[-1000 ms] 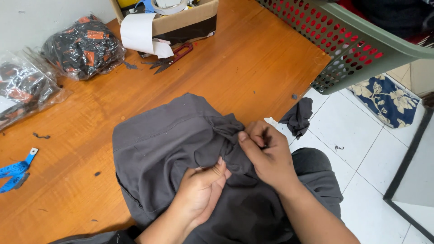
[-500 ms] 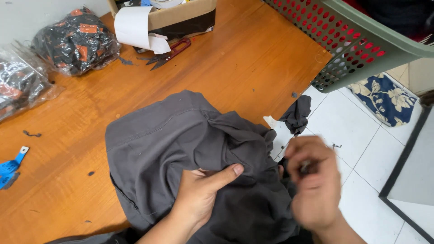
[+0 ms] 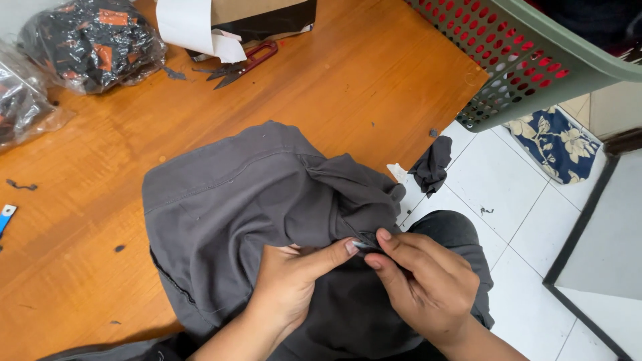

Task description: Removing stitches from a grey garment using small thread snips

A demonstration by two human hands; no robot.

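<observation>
Both hands, left hand [image 3: 291, 284] and right hand [image 3: 421, 284], pinch the dark grey garment [image 3: 254, 200] on the wooden table [image 3: 348, 87].

We cannot tell what our left hand [image 3: 291, 284] and right hand [image 3: 424, 281] pinch between their fingertips; it is too small, and the dark grey garment [image 3: 267, 214] below them runs off the bottom edge

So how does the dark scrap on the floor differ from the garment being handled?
The grey garment is large and spread over the wooden table; the scrap is small and crumpled on the white tiles. Both hands, left and right, pinch the garment; nothing touches the scrap. Both are dark grey fabric.
</observation>
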